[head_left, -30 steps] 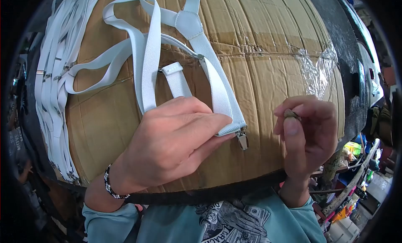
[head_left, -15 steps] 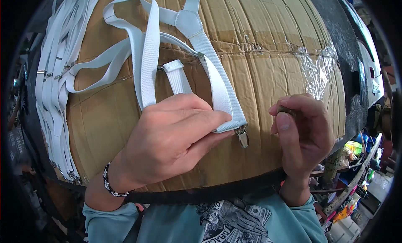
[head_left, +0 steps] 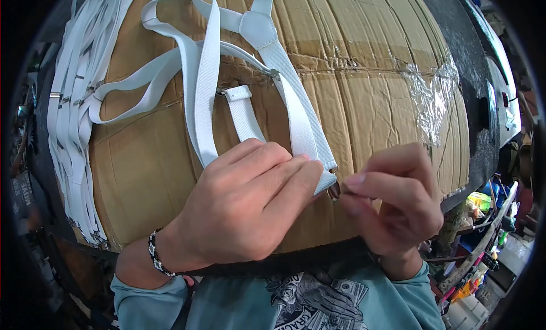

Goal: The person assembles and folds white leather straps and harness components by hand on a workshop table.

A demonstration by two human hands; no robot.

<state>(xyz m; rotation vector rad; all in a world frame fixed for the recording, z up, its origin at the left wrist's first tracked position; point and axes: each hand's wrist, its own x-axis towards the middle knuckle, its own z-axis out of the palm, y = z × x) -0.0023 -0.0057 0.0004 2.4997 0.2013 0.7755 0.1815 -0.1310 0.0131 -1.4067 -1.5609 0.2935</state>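
Observation:
White elastic suspenders [head_left: 206,91] lie looped over the cardboard, with a white joining patch [head_left: 257,30] near the top. My left hand [head_left: 250,202] is closed on the lower end of one strap, pinching its folded tip. A metal clip [head_left: 333,190] hangs at that strap end, partly hidden by the strap and fingers. Just right of the clip, my right hand [head_left: 401,199] is closed in a pinch, thumb against index finger and somewhat blurred. What sits between those fingertips is too small to name. Another strap end [head_left: 238,93] with a metal fitting lies above my left hand.
A thick bundle of white suspenders [head_left: 74,119] with metal clips lies along the left side. Creased, taped cardboard [head_left: 387,111] covers the dark work surface [head_left: 478,119]. Clear tape [head_left: 432,102] wrinkles at the right. Assorted clutter [head_left: 489,239] sits beyond the lower right edge.
My right hand has moved left, up to the clip, its small dark item now mostly hidden. My left hand has shifted slightly right and down, and the strap tip has tilted.

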